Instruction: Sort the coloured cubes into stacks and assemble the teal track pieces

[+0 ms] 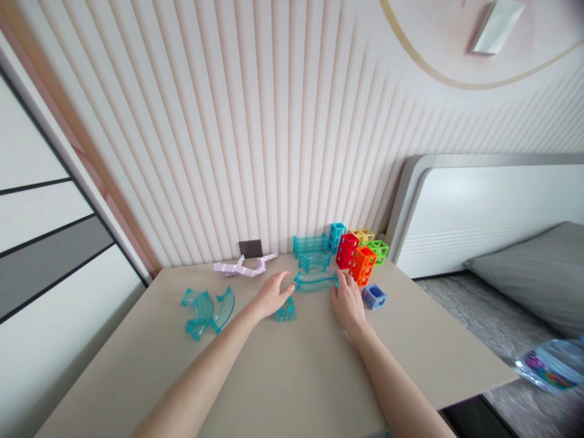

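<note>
My left hand (272, 295) is open above the table, thumb and fingers apart, with nothing in it. Just below it lies a small teal see-through piece (285, 311), partly covered by the hand. My right hand (348, 304) has its fingers closed at the right end of a long teal track piece (316, 282), which lies crosswise between both hands. Behind that piece sit a shorter teal track piece (314, 262) and a taller teal one (310, 245) by the wall. A blue cube block (375, 297) rests beside my right hand.
Stacked red (347, 250) and orange (362, 265) blocks stand behind my right hand, with cyan, yellow and green blocks around them. Curved teal pieces (203, 311) lie at left. A folded lilac strip (244, 266) lies near the wall socket (250, 248). A bed (515, 286) adjoins the table's right side.
</note>
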### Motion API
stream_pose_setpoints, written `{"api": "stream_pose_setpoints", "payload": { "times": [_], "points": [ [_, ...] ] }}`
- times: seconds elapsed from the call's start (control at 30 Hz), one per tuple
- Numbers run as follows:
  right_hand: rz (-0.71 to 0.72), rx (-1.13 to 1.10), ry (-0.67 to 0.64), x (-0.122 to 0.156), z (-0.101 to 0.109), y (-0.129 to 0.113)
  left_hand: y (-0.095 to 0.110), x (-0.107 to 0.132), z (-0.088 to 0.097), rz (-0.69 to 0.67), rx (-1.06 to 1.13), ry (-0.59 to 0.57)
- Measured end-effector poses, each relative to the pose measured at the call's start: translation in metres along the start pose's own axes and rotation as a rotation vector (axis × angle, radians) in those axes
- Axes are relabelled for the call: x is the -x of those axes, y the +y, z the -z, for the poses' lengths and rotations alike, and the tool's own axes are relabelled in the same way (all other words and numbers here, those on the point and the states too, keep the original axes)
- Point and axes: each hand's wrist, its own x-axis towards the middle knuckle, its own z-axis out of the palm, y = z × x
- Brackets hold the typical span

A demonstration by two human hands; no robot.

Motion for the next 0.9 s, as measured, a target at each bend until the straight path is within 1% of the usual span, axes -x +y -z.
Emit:
{"api": "stream_pose_setpoints", "payload": {
  "times": [0.1,0.17,0.23,0.3,0.4,0.53,0.67,0.9],
  "points": [
    [0.177,0.025,0.046,0.0,0.006,-0.014,-0.003,0.028,0.012,-0.02,-0.035,0.019],
    [0.248,0.014,0.05,0.001,0.01,-0.026,-0.008,0.045,0.016,-0.011,-0.034,0.024],
    [0.308,-0.035,0.018,0.002,0.013,-0.039,-0.014,0.058,0.015,0.017,0.003,0.026],
    [0.38,-0.103,-0.027,0.005,0.014,-0.049,-0.02,0.066,0.012,0.034,0.043,0.036],
    [0.476,-0.183,-0.097,0.01,0.014,-0.059,-0.029,0.07,0.005,0.001,0.029,0.062],
    [0.551,-0.223,-0.176,0.013,0.013,-0.063,-0.035,0.069,-0.002,-0.069,-0.065,0.074],
    [0.588,-0.249,-0.22,0.014,0.012,-0.063,-0.034,0.07,-0.003,-0.096,-0.118,0.072],
    [0.617,-0.256,-0.249,0.015,0.011,-0.062,-0.031,0.073,-0.002,-0.09,-0.099,0.08]
  ]
}}
